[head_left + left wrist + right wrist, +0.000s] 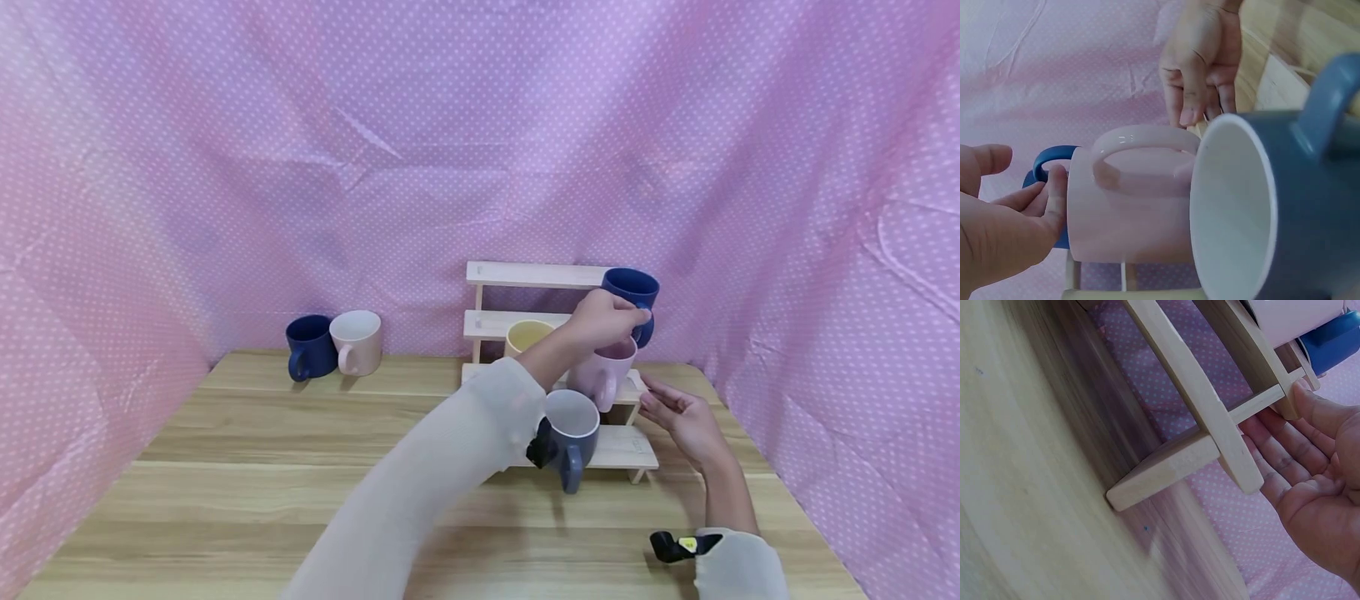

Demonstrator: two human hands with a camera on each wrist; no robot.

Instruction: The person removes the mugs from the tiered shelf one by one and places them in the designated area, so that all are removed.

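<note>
My left hand [600, 321] pinches the handle of a dark blue mug [628, 285] at the right end of the top tier of a wooden rack [540, 273]. The left wrist view shows the fingers [1054, 194] at the blue handle [1054, 155], beside a pink mug [1135, 212]. My right hand [686, 425] holds the rack's right side, thumb against the wood [1266, 403] and fingers behind it. Lower on the rack stand a yellow mug [528, 334], the pink mug [611, 367] and, in front, a grey-blue mug [572, 425], handle towards me.
At the back left of the wooden table [300, 433], a second dark blue mug [317, 348] and a pale pink mug [360, 343] stand side by side. Dotted pink cloth [420, 167] hangs behind and at both sides. My left forearm crosses in front of the rack.
</note>
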